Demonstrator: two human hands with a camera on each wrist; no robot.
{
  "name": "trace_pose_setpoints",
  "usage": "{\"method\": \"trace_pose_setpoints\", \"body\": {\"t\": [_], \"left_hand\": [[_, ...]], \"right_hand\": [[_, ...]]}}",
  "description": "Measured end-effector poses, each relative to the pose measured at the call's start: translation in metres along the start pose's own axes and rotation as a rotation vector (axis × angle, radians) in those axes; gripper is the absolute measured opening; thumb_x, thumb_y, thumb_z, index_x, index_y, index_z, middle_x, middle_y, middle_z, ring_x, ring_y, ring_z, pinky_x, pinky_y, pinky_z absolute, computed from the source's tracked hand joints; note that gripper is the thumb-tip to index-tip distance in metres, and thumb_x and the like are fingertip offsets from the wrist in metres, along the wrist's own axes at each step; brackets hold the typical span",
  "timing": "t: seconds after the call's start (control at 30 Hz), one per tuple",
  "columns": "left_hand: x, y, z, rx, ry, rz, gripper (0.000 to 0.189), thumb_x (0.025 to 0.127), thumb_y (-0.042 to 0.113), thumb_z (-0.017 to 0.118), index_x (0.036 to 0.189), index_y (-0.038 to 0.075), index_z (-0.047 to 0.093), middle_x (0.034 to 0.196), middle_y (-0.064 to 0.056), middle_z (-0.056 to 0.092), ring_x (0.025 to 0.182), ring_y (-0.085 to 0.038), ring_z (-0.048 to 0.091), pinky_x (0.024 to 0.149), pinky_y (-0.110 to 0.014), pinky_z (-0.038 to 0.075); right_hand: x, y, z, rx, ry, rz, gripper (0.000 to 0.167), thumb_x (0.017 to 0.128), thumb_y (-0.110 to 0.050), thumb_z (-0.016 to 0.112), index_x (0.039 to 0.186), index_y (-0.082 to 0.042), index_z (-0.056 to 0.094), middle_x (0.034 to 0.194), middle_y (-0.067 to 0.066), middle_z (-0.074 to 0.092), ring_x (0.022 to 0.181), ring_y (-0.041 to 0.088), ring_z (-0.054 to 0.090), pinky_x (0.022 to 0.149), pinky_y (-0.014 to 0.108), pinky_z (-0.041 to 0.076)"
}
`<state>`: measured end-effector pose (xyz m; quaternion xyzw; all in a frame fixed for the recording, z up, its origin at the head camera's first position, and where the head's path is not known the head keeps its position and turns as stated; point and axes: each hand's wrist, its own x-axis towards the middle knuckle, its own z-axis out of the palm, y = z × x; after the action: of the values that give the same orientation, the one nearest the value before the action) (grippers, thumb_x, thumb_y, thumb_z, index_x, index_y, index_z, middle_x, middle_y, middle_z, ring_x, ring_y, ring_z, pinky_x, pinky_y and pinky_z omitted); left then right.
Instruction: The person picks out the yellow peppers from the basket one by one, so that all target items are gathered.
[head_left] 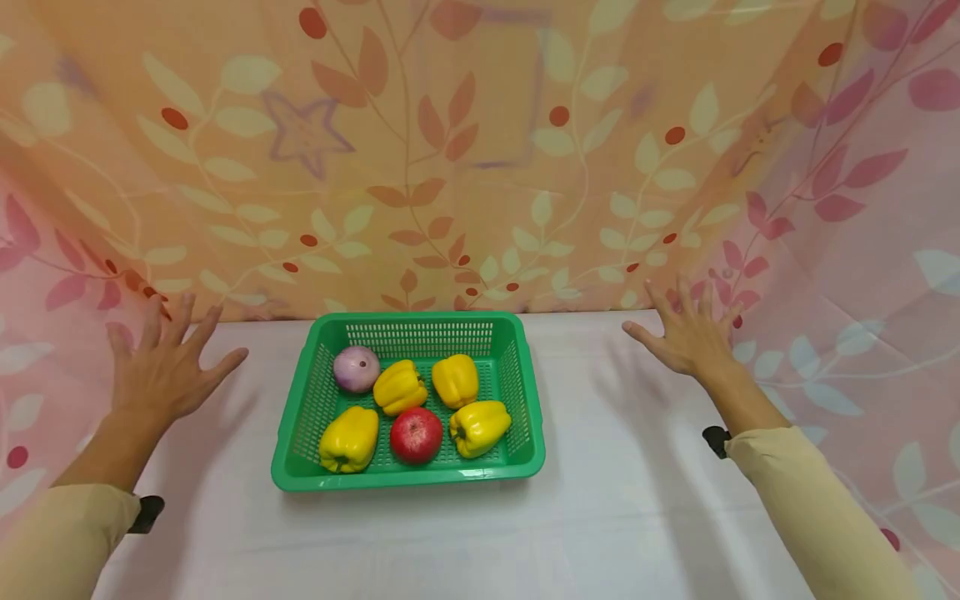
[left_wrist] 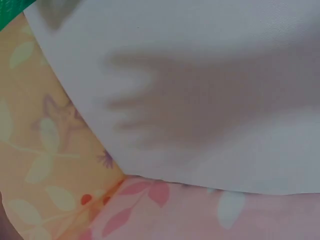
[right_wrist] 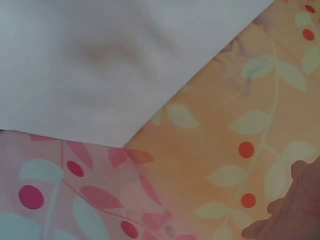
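Note:
Fingers spread, my left hand [head_left: 161, 367] hovers left of a green plastic basket [head_left: 408, 483], holding nothing. My right hand [head_left: 690, 337] is on the basket's other side, its fingers also spread and nothing in it. Inside the basket, a purple onion [head_left: 356, 369] lies at the back left. A red pomegranate [head_left: 416, 435] sits at the front middle. Around it are several yellow bell peppers [head_left: 349, 440], one at the front left and others toward the middle and right. In the right wrist view, part of the right hand [right_wrist: 292, 210] shows at the lower right corner.
The basket stands on a white-covered table [head_left: 465, 542] near its back edge. A patterned orange curtain [head_left: 465, 208] hangs behind it, with pink patterned cloth [head_left: 885, 275] at both sides. Shadows of both hands fall on the white surface. Each wrist wears a dark band.

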<state>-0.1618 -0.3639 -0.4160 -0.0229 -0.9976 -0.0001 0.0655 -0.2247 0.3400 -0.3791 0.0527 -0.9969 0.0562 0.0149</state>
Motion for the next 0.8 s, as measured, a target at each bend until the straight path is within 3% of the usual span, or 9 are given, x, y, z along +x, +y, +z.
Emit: {"method": "trace_pose_setpoints", "body": {"t": [0.13, 0.3, 0.4, 0.53, 0.67, 0.8], "left_hand": [[0.000, 0.007, -0.005, 0.032, 0.018, 0.048, 0.087, 0.094, 0.067, 0.042, 0.161, 0.024, 0.005, 0.165, -0.013, -0.013, 0.148, -0.042, -0.018, 0.104, -0.076, -0.016], [-0.006, 0.016, -0.010, 0.081, 0.047, 0.121, 0.086, 0.094, 0.062, 0.048, 0.161, 0.022, 0.014, 0.167, -0.013, -0.005, 0.150, -0.038, -0.017, 0.108, -0.074, -0.012], [-0.010, 0.024, -0.013, 0.086, 0.063, 0.177, 0.084, 0.093, 0.060, 0.050, 0.160, 0.020, 0.019, 0.167, -0.014, -0.001, 0.150, -0.036, -0.017, 0.110, -0.071, -0.013], [-0.013, 0.036, -0.014, 0.044, 0.099, 0.283, 0.082, 0.093, 0.059, 0.052, 0.159, 0.021, 0.023, 0.167, -0.011, 0.003, 0.151, -0.035, -0.013, 0.112, -0.072, -0.003], [-0.018, 0.049, -0.011, -0.004, 0.080, 0.405, 0.086, 0.090, 0.061, 0.057, 0.160, 0.025, 0.022, 0.167, -0.011, 0.011, 0.153, -0.033, -0.005, 0.115, -0.067, -0.003], [-0.022, 0.060, -0.007, -0.042, -0.024, 0.485, 0.088, 0.088, 0.064, 0.059, 0.159, 0.026, 0.024, 0.165, -0.013, 0.020, 0.152, -0.037, 0.005, 0.115, -0.066, 0.000]], "right_hand": [[-0.001, -0.011, -0.008, 0.043, -0.019, -0.053, 0.090, 0.092, -0.072, 0.041, 0.161, -0.028, 0.004, 0.164, 0.017, -0.018, 0.142, 0.056, -0.020, 0.093, 0.087, -0.009], [-0.002, -0.032, -0.018, 0.067, -0.052, -0.117, 0.087, 0.094, -0.070, 0.043, 0.161, -0.032, 0.001, 0.165, 0.014, -0.017, 0.145, 0.052, -0.017, 0.095, 0.088, -0.001], [-0.004, -0.047, -0.023, 0.065, -0.074, -0.148, 0.088, 0.092, -0.070, 0.045, 0.161, -0.032, 0.004, 0.166, 0.013, -0.016, 0.147, 0.050, -0.015, 0.098, 0.085, -0.006], [-0.005, -0.068, -0.026, 0.091, -0.105, -0.205, 0.091, 0.090, -0.072, 0.049, 0.161, -0.033, 0.008, 0.166, 0.011, -0.013, 0.149, 0.046, -0.010, 0.103, 0.079, -0.012], [-0.006, -0.089, -0.025, 0.265, -0.188, -0.254, 0.094, 0.087, -0.069, 0.059, 0.159, -0.042, 0.005, 0.167, 0.002, -0.012, 0.152, 0.041, 0.000, 0.109, 0.076, -0.001], [-0.007, -0.107, -0.025, 0.485, -0.327, -0.268, 0.097, 0.086, -0.063, 0.066, 0.156, -0.048, 0.002, 0.167, -0.003, -0.010, 0.153, 0.033, 0.000, 0.111, 0.073, 0.014]]}}
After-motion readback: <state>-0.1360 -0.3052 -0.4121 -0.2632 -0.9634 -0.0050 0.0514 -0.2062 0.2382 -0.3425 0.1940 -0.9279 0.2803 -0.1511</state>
